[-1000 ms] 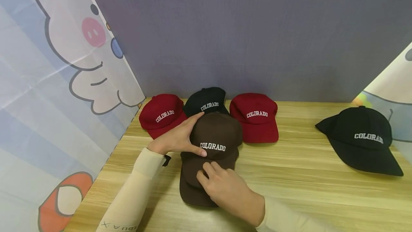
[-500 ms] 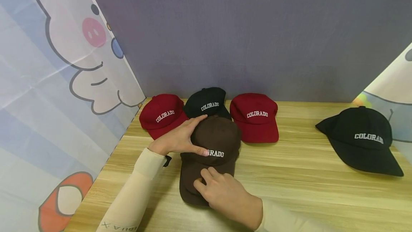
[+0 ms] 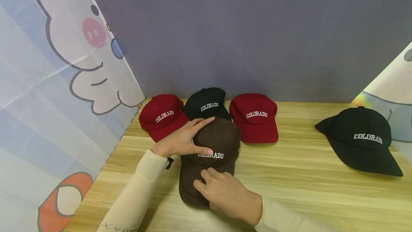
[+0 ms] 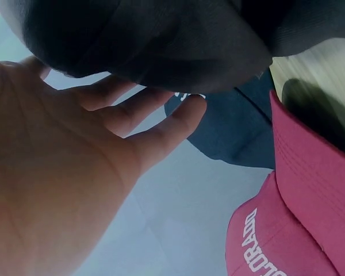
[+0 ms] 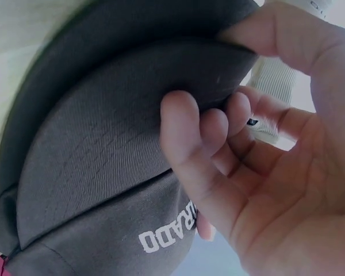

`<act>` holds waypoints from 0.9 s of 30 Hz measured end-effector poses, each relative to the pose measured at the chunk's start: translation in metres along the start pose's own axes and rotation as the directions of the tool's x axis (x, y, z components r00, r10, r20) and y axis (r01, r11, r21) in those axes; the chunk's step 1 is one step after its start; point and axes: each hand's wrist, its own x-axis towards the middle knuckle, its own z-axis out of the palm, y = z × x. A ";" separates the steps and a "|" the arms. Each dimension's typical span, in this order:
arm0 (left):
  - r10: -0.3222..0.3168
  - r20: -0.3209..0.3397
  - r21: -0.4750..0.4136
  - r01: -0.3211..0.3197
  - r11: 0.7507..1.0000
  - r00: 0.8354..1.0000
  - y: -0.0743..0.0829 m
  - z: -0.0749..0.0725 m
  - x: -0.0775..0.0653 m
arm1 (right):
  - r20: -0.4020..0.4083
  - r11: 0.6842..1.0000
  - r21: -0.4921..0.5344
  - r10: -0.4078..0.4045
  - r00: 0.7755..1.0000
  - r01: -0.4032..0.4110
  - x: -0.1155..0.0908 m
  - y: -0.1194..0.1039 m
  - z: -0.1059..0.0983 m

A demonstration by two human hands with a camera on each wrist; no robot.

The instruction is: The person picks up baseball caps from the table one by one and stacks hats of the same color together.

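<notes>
A brown cap (image 3: 219, 135) with white COLORADO lettering sits on a second brown cap (image 5: 52, 75), whose brim shows past the upper one's edge in the right wrist view. My left hand (image 3: 178, 139) holds the upper cap's crown from the left. Its thumb lies over the lettering and its index finger reaches along the top; in the left wrist view its other fingers (image 4: 167, 132) lie against the dark cloth. With thumb and index finger, my right hand (image 3: 226, 194) pinches the upper cap's brim (image 5: 115, 115). Most of the lower cap is hidden.
Behind the brown caps, along the grey panel (image 3: 244, 38), lie a red cap (image 3: 161, 112), a dark green-black cap (image 3: 207, 99) and another red cap (image 3: 254, 108). A black cap (image 3: 363, 131) lies far right on the wooden table (image 3: 299, 174). Printed cloth (image 3: 64, 117) borders the left.
The upper brown cap has slid toward me, lining up more closely with the lower one. My right hand went slightly left and down with the brim; my left thumb and fingers shifted right.
</notes>
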 end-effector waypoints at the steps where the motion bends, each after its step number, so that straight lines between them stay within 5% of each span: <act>1: -0.005 0.008 -0.001 0.005 1.000 1.000 0.000 0.000 0.000 | 0.006 1.000 0.004 -0.003 1.000 0.003 0.000 0.000 0.000; 21: -0.065 0.117 -0.018 0.068 0.998 0.991 0.000 0.005 -0.001 | 0.068 0.999 0.036 -0.042 0.997 0.040 -0.002 0.005 -0.003; 27: -0.063 0.133 -0.029 0.067 0.997 0.989 -0.003 0.007 0.000 | 0.151 0.991 0.135 -0.038 0.988 0.017 -0.002 0.011 -0.014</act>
